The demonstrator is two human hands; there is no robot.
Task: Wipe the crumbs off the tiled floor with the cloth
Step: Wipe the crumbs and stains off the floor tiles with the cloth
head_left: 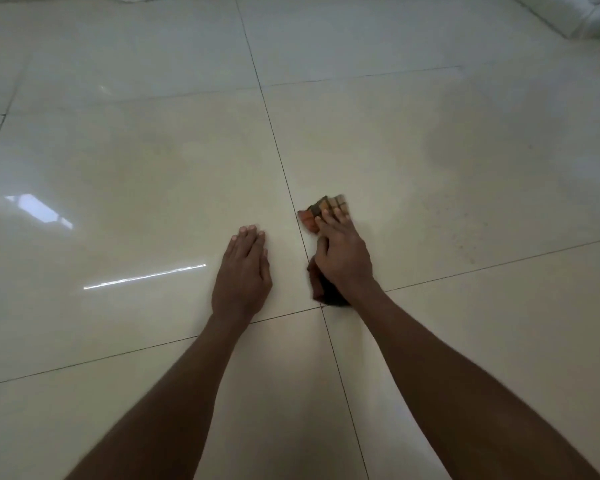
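Reaching forward with both arms, we lay our left hand [244, 268] flat on the floor [136, 161], fingers straight and together, holding nothing. Our right hand [342, 254] presses the cloth [321, 207] down just right of a grout line, fingers extended over it, thumb alongside. Faint crumbs [465, 233] speckle the tile to the right.

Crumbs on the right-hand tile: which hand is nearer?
Right. The right hand presses the cloth on the floor just left of the crumbs; the left hand lies flat further left, across the grout line.
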